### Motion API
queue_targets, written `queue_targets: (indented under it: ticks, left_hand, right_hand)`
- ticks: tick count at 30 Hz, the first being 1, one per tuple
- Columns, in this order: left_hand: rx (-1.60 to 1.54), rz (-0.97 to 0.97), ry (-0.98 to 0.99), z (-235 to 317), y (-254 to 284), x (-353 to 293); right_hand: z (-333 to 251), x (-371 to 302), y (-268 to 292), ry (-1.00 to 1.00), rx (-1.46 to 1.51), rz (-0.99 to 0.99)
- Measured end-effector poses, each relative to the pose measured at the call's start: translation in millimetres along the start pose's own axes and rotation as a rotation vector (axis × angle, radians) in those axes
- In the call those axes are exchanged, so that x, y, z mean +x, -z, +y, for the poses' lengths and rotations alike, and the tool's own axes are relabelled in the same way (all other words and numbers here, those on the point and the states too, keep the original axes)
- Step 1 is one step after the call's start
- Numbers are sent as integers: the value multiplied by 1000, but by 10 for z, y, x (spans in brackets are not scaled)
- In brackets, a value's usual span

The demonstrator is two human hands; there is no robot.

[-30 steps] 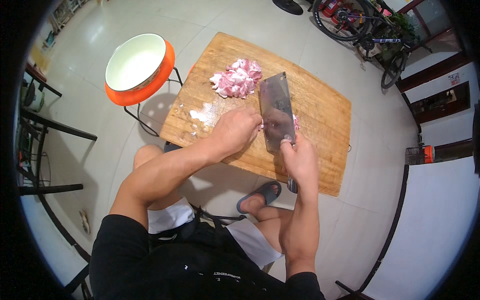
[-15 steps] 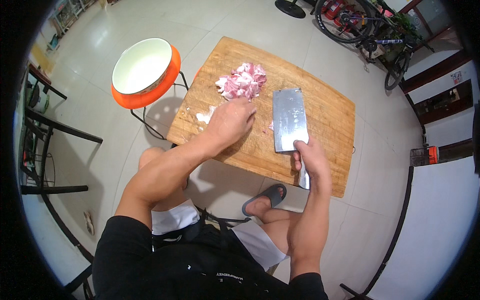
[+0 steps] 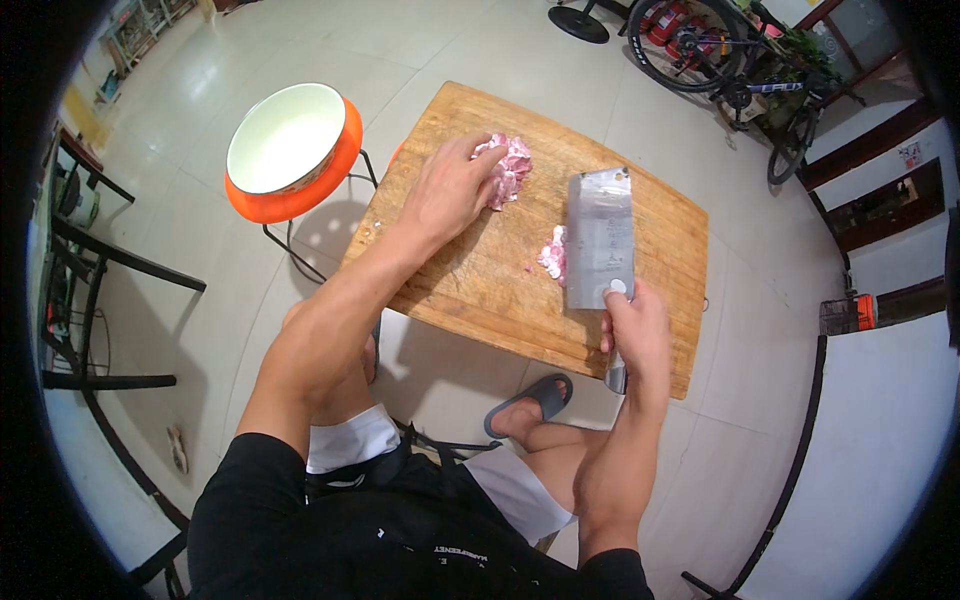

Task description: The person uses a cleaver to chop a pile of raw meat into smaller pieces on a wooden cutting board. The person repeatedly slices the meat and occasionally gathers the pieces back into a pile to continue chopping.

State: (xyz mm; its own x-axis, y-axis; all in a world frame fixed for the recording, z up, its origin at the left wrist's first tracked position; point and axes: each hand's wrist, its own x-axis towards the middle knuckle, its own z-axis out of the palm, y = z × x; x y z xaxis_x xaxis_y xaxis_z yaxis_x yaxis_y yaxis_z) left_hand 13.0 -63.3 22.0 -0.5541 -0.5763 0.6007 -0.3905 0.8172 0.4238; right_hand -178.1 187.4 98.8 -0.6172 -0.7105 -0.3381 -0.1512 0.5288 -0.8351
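Big Knife and Pink Meat on a Wooden Surface

A person sat at a wooden surface (image 3: 440, 300) with both hands over it. The left hand (image 3: 455, 190) was on the far left part, with its fingers bent over a big heap of meat (image 3: 514, 170). The meat was pink and white. The fingers touched the left side of the heap, but I could not tell if they pinched any of it.

The right hand (image 3: 638, 325) was closed tight around the handle of a big knife (image 3: 601, 235), with its thumb on the wide metal blade. The blade pointed to the far side, with one flat side facing up. A small heap of meat (image 3: 552, 256) was right beside the blade, on its left. I could not tell if some bits were under the blade.

To the left of the surface, a white bowl (image 3: 285, 135) sat on an orange stool (image 3: 262, 208) with thin dark legs. A bicycle (image 3: 738, 95) stood at the far right. On the near side, the person's foot wore a gray sandal (image 3: 550, 398).
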Motion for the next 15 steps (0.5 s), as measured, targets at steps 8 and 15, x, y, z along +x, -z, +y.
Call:
queue_targets:
  ticks: [8, 15]
  left_hand:
    - [-84, -33, 107, -128, -184, 225]
    - [-78, -127, 101, -122, -204, 347]
  right_hand:
    - [53, -3, -174, -39, 98, -228]
    - [227, 107, -154, -38, 83, -246]
